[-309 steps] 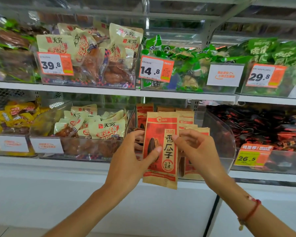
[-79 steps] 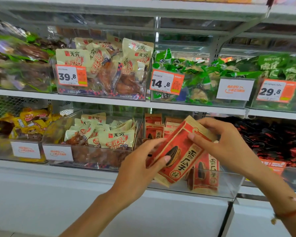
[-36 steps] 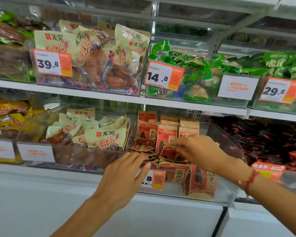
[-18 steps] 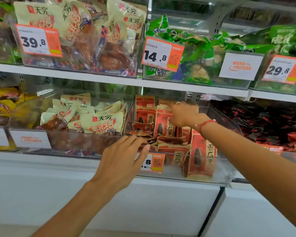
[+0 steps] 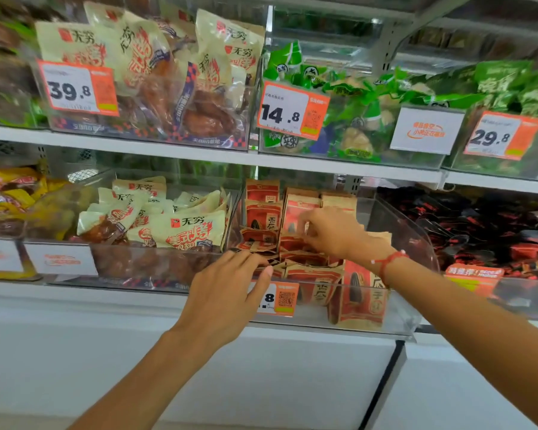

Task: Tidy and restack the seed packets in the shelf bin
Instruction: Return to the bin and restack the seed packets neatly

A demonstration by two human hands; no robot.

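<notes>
1. My left hand (image 5: 222, 293) rests on the front rim of the clear bin (image 5: 395, 231), fingers straight and relaxed, holding nothing.
2. My right hand (image 5: 333, 231) reaches inside the bin with fingers curled down among the seed packets (image 5: 263, 214); motion blur stops me telling whether they pinch one.
3. The packets fill the bin: some upright behind my right hand, several lying tumbled beneath it, and two leaning at the front wall below my right wrist.
4. An orange price tag (image 5: 281, 297) sits on the bin front, just right of my left thumb, partly covered.
5. Left of my left hand stands a bin of cream packs (image 5: 184, 228); right of my right arm, dark red packs (image 5: 479, 228).
6. Above both hands, a white shelf (image 5: 168, 152) carries more bins and tags.
</notes>
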